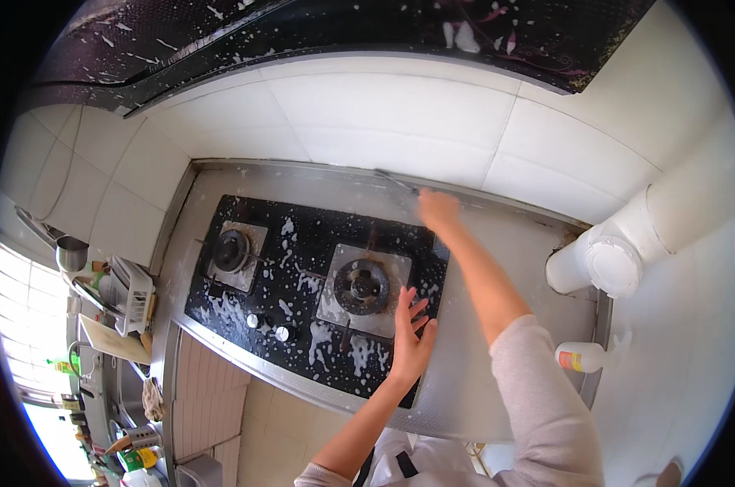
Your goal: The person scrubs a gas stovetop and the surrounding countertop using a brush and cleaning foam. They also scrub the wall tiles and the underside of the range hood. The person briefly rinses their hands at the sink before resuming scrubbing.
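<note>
My right hand (438,210) grips a thin dark tool (394,179) at the back edge of the steel countertop (465,371), close to the tiled wall. Blur hides what kind of tool it is. With fingers spread and nothing in them, my left hand (412,352) hovers at the right side of the gas hob (291,255). White foam spots and streaks cover the hob's black glass. Beside my left hand sits the right burner (362,287), on a stained square metal plate. The left burner (231,250) and two control knobs (284,333) lie farther left.
A white spray bottle (579,357) stands at the counter's right edge, below a thick white pipe (586,259). Foam-spattered dark range hood (367,27) overhangs the back. At left are a dish rack (137,301), a cutting board (114,339) and a sink (130,389).
</note>
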Demonstrator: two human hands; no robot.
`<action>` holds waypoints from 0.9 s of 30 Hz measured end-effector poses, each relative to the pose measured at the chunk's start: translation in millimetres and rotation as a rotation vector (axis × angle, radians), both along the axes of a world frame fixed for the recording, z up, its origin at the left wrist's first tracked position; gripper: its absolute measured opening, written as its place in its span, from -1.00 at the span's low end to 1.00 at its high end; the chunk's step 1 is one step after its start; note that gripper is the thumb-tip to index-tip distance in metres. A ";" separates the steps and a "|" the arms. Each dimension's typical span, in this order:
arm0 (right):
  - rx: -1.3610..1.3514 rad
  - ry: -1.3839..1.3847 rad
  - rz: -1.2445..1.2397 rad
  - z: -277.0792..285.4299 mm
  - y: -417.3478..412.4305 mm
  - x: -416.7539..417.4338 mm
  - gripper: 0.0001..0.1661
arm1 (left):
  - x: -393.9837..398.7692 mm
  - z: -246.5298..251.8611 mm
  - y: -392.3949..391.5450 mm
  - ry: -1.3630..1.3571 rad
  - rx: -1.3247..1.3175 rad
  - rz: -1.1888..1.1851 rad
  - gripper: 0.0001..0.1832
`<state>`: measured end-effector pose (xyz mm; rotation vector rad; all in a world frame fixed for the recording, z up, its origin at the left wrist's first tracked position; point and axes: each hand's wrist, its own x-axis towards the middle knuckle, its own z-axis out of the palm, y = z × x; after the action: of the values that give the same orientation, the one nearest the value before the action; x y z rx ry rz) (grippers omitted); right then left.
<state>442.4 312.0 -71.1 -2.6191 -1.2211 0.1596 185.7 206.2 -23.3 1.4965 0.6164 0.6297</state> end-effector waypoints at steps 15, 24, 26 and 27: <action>-0.001 0.108 0.041 -2.8 9.5 -8.7 -0.70 | 24.2 6.3 -5.8 0.001 0.041 0.031 -0.19; -0.040 -0.070 -0.149 -16.3 -153.6 54.4 -0.70 | 9.0 -10.6 63.8 0.096 0.353 0.071 -0.22; -0.096 -0.070 -0.132 4.8 -145.5 38.7 -0.73 | 7.6 -15.8 77.3 0.091 0.341 0.069 -0.20; -0.121 -0.075 -0.137 15.7 -142.0 32.1 -0.74 | 10.1 -14.2 82.4 0.089 0.342 0.042 -0.18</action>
<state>474.5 169.9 -55.5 -2.8263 -1.0820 0.1142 195.8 288.6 -37.5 1.8419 0.6319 0.7299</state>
